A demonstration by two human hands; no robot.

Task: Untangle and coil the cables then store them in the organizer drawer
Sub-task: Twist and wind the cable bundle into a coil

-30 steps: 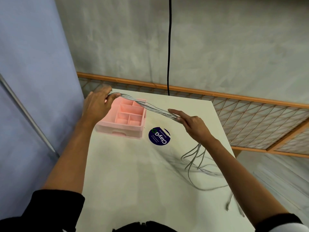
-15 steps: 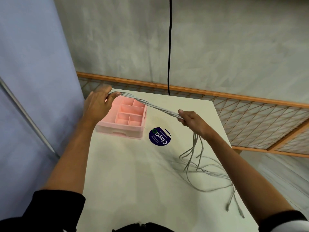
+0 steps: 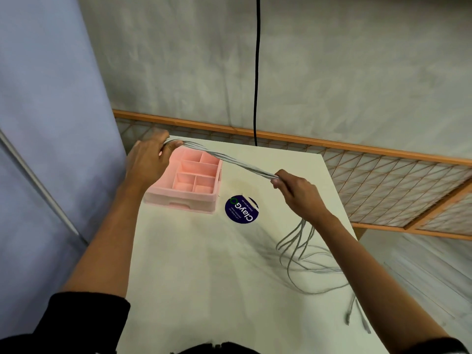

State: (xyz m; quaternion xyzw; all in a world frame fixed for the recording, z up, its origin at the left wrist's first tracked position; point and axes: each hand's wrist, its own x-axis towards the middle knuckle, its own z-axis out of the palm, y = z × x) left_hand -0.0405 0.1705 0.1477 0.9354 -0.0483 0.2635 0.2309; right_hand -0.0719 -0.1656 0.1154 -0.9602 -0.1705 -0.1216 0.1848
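Seen from above, looking down at a pale table (image 3: 199, 277) filling the centre and lower part of the frame. Left hand (image 3: 148, 162), upper left of centre, closed around one end of a bundle of grey cables (image 3: 229, 159), fingers curled over the strands. Right hand (image 3: 298, 190), right of centre, fist closed on the same bundle further along. Between the two hands, strands drawn taut and slightly twisted together in a raised line, passing above the table and over the far edge of the organizer; probably held stretched this way to line the strands up before coiling. Below the right hand, loose tails hanging down and sprawling in open loops across the lower right of the table, plug ends trailing near its edge, not yet gathered. Pink organizer drawer (image 3: 163, 195), just below the left hand, sitting open-topped with empty compartments, likely kept close for storing. Round dark blue sticker (image 3: 241, 209) just right of the drawer. Black cord (image 3: 256, 72) hanging down the grey wall at the top centre.
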